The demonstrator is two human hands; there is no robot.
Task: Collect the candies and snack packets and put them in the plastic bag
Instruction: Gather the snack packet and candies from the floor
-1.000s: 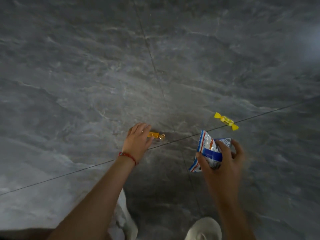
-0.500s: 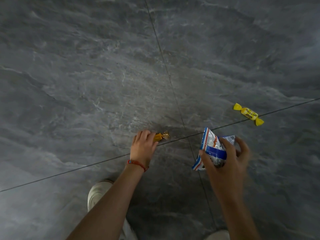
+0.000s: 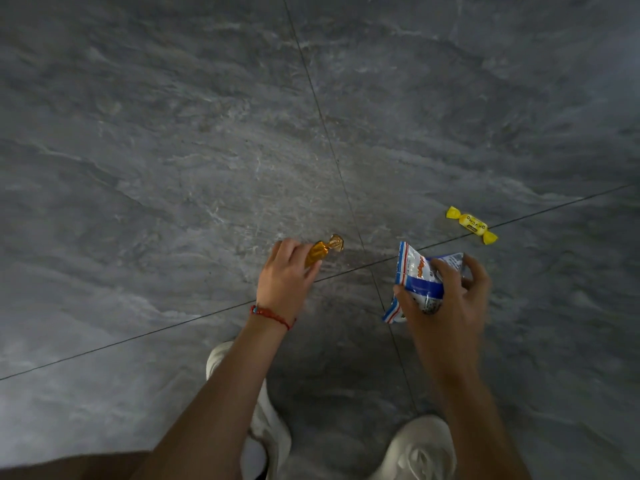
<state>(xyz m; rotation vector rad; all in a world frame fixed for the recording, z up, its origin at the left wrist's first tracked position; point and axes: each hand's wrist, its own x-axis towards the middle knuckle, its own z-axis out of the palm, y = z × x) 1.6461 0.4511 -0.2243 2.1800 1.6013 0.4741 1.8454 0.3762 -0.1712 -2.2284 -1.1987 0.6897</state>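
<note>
Lifted since a second ago, the orange candy (image 3: 322,252) sits pinched in the left hand (image 3: 285,282), just off the tiled floor (image 3: 173,168). Right hand (image 3: 450,299) grips the snack packet (image 3: 420,280); the yellow candy (image 3: 471,225) lies far right. Keep both grips firm; no plastic bag is in view.

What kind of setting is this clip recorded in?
Probably an indoor room with a tiled floor: large grey marble-look tiles with thin grout lines, and the person's pale shoes standing on them. No furniture or walls show.

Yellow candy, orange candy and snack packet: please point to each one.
Yellow candy (image 3: 471,225), head view, wrapper middle.
Orange candy (image 3: 320,251), head view, wrapped body.
Snack packet (image 3: 417,271), head view, printed front.
</note>
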